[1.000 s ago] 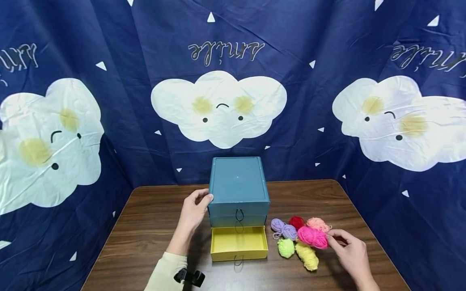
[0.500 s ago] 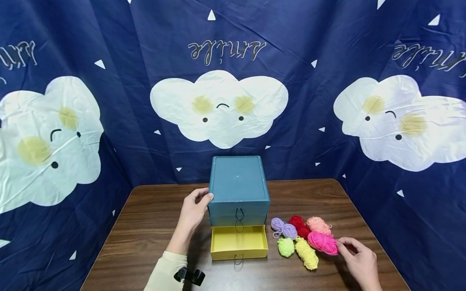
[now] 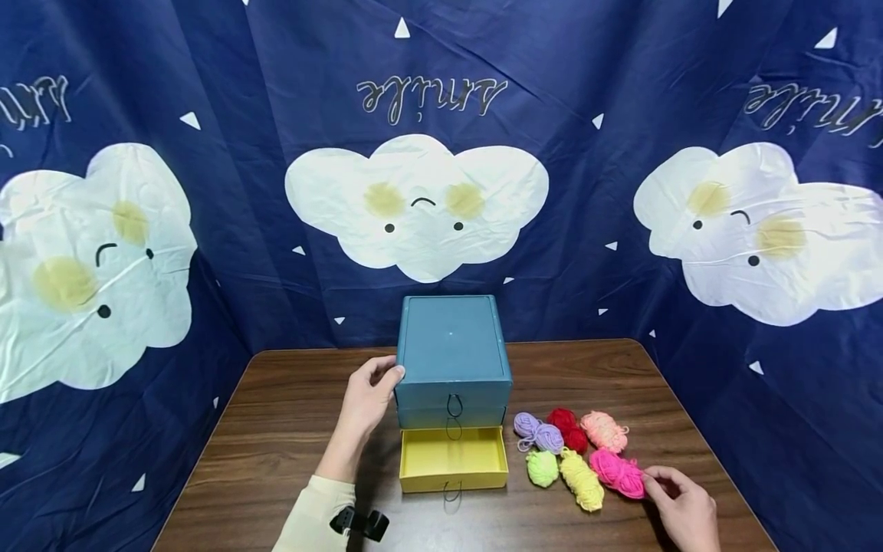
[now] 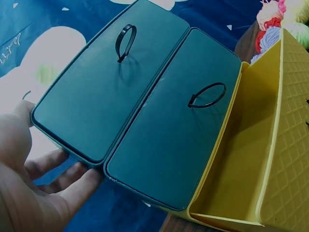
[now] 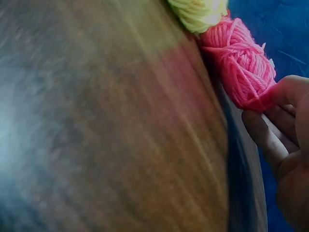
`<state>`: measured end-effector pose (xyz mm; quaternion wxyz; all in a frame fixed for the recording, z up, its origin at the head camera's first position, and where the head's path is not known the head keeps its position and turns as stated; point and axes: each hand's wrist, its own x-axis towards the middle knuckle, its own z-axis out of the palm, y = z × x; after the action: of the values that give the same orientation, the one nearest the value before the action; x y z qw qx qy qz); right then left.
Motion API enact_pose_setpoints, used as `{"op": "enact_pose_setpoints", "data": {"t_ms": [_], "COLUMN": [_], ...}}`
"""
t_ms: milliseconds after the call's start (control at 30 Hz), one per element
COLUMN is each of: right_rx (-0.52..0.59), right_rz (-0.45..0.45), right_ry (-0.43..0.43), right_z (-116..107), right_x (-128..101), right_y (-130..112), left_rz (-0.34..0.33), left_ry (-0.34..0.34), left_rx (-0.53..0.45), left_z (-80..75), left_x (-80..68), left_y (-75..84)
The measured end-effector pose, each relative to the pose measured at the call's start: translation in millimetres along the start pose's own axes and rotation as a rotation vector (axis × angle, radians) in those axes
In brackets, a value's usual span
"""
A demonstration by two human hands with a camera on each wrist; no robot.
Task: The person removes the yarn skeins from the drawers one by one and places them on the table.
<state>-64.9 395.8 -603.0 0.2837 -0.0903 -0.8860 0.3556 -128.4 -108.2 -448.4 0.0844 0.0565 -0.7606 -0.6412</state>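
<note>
In the head view, a blue drawer box (image 3: pixel 451 341) stands at the table's middle, its yellow bottom drawer (image 3: pixel 454 452) pulled out and bare inside. My left hand (image 3: pixel 372 395) holds the box's left side near the front top corner; in the left wrist view its fingers (image 4: pixel 79 181) lie against that side. To the right, my right hand (image 3: pixel 679 498) pinches one end of a bright pink yarn skein (image 3: pixel 617 471), also seen in the right wrist view (image 5: pixel 244 67). Beside the skein lie yellow yarn (image 3: pixel 582 479) and peach yarn (image 3: pixel 605 431).
Red yarn (image 3: pixel 568 429), lilac yarn (image 3: pixel 538 435) and a lime green ball (image 3: pixel 542 468) lie between the drawer and the pink skein. Black loop pulls (image 4: pixel 126 41) stick out from the drawer fronts. A dark blue cloth (image 3: pixel 572 253) with clouds surrounds the wooden table (image 3: pixel 297 414).
My right hand has drawn the pink skein to the right and toward me, off the other yarn, uncovering more of the red and peach skeins. The left hand and box have not moved.
</note>
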Motion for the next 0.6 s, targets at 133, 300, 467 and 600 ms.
{"op": "enact_pose_setpoints", "data": {"t_ms": [133,300,467,600], "right_rx": [-0.005,-0.033,-0.062,-0.052], "right_rz": [0.015,0.033,-0.004,-0.062], "right_ry": [-0.018,-0.046,-0.049,-0.035], "right_z": [1,0,-3,-7], "right_x": [-4,-5,-3,2], "right_y": [2,3,2,-4], "left_rz": [-0.014,-0.013,-0.012,-0.01], "left_ry": [-0.001,0.001,-0.003,0.004], "left_rx": [0.018,0.02,0.02,0.011], "left_z": [0.3,-0.1,-0.4,0.1], "left_x": [-0.2,-5.6,-6.2,3.1], "left_y": [0.8,9.8,12.2,-3.6]}}
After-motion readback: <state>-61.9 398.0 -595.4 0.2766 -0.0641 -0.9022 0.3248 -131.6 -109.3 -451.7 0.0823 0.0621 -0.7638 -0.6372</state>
